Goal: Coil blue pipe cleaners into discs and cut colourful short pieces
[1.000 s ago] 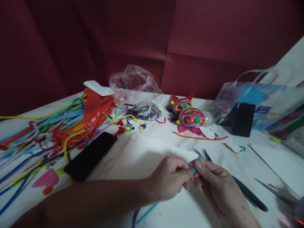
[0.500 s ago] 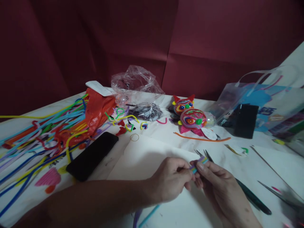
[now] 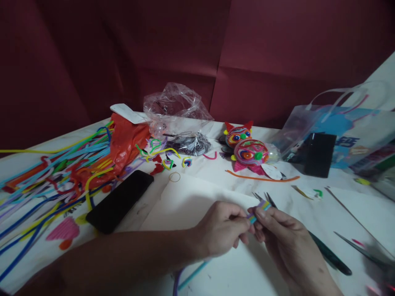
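Between both hands is a short flat bundle of fuzzy craft stems, striped purple, yellow and light blue. My left hand pinches its lower left end. The thumb and fingers of my right hand close on the upper right part. A light blue stem and a purple stem come out from beneath my left forearm onto the white sheet. Just past the fingers, partly covered by my right hand, lies a pair of pliers or tweezers with dark green handles.
Loose colourful stems spill from a red bag at left, beside a black phone. Colourful cat-faced ornaments and clear plastic bags stand behind. Scissors, a black box-like object and a gift bag are at right.
Both hands keep hold of the striped bundle in nearly the same place. The left hand has shifted very slightly, and the view has tilted a little.
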The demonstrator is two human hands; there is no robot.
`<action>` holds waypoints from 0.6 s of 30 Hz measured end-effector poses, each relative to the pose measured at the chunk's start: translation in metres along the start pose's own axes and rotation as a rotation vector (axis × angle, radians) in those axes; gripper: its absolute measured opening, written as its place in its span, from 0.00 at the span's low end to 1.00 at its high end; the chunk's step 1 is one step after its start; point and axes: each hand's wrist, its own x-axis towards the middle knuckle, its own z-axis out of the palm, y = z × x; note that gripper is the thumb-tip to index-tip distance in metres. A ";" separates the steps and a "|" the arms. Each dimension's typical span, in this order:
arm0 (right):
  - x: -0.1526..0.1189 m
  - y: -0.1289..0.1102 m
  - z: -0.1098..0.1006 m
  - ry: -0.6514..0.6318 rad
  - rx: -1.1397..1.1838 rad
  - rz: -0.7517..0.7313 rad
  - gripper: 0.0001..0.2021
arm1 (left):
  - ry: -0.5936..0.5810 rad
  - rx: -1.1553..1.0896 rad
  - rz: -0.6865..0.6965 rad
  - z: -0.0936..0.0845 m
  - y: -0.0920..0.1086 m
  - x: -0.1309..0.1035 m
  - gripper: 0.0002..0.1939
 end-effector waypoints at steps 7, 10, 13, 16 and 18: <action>0.000 -0.003 -0.001 0.040 0.069 0.035 0.09 | 0.032 -0.029 -0.042 0.002 -0.001 0.000 0.07; 0.000 -0.007 0.000 0.032 0.071 0.043 0.08 | -0.014 -0.044 -0.004 0.000 -0.001 0.002 0.07; 0.000 -0.010 0.000 0.036 0.070 0.043 0.09 | -0.080 -0.150 0.003 -0.002 0.002 0.003 0.07; 0.000 -0.011 -0.001 0.035 0.067 0.060 0.10 | -0.071 -0.200 -0.089 -0.005 0.005 0.004 0.08; 0.000 -0.010 -0.002 0.032 0.062 0.069 0.13 | -0.035 -0.200 -0.110 -0.006 0.006 0.004 0.07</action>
